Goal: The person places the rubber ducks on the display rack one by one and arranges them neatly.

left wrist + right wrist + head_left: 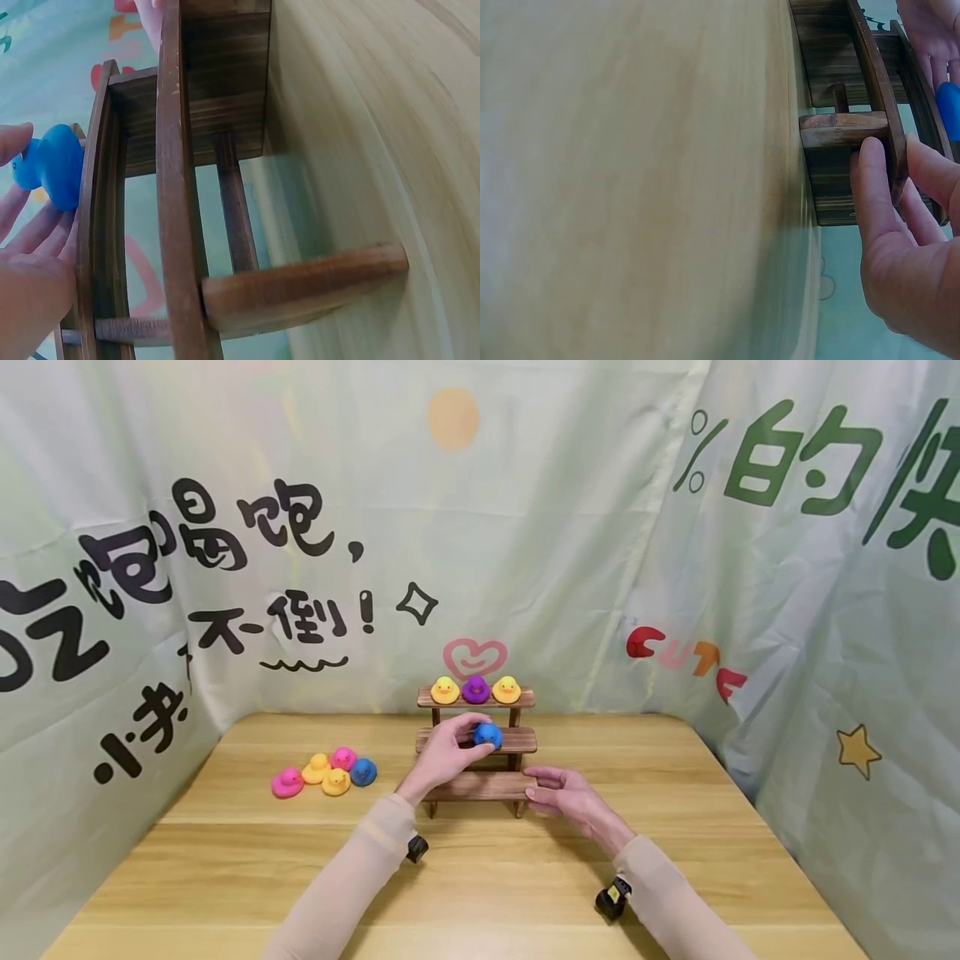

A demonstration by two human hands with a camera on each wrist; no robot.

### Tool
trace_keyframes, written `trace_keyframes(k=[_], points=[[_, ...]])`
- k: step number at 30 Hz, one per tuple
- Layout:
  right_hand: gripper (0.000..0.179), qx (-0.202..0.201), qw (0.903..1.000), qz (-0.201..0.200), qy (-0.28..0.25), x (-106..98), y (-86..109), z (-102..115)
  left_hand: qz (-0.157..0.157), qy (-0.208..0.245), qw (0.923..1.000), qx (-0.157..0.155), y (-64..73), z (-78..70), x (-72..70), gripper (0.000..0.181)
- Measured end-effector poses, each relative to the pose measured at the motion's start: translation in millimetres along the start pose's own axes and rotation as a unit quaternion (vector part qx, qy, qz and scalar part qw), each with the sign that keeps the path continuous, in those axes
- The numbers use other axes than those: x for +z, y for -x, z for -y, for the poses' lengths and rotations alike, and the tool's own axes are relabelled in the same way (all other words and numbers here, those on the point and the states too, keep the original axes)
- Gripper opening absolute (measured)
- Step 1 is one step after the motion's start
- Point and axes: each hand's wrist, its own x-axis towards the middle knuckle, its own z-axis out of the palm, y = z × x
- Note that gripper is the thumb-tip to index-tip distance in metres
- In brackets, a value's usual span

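Observation:
A three-tier wooden display stand (480, 787) stands on the table. My left hand (444, 752) pinches a blue rubber duck (487, 735) between thumb and fingers at the middle tier. In the left wrist view the duck (60, 166) is right by that tier's board; whether it bears on the board I cannot tell. At the right end of the lowest tier, my right hand (572, 797) grips the board, thumb above and fingers below, as the right wrist view shows. On the top tier sit a yellow duck (445, 691), a purple duck (476, 690) and another yellow duck (507, 690).
Left of the stand, several rubber ducks lie grouped on the wooden table (225, 843): pink ducks (287, 782), yellow ducks (336, 782) and a blue one (363, 771). A printed cloth backdrop (555, 568) hangs behind the table and along its sides.

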Motion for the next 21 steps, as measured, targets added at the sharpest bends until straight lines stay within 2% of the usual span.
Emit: trace_keyframes(k=[4, 12, 21], points=[[0.053, 0.001, 1.0000, -0.003, 0.001, 0, 1.0, -1, 0.001, -0.014, 0.9999, 0.000, -2.8, -1.5, 6.5, 0.035], [0.052, 0.001, 1.0000, -0.004, 0.002, 2, 1.0, 0, -0.004, -0.076, 0.9971, -0.006, -10.1, -4.7, 18.4, 0.037], [0.052, -0.001, 1.0000, 0.000, 0.002, 1, -0.1, 0, -0.006, -0.094, 0.9956, -0.009, -17.9, -8.0, 26.7, 0.038]])
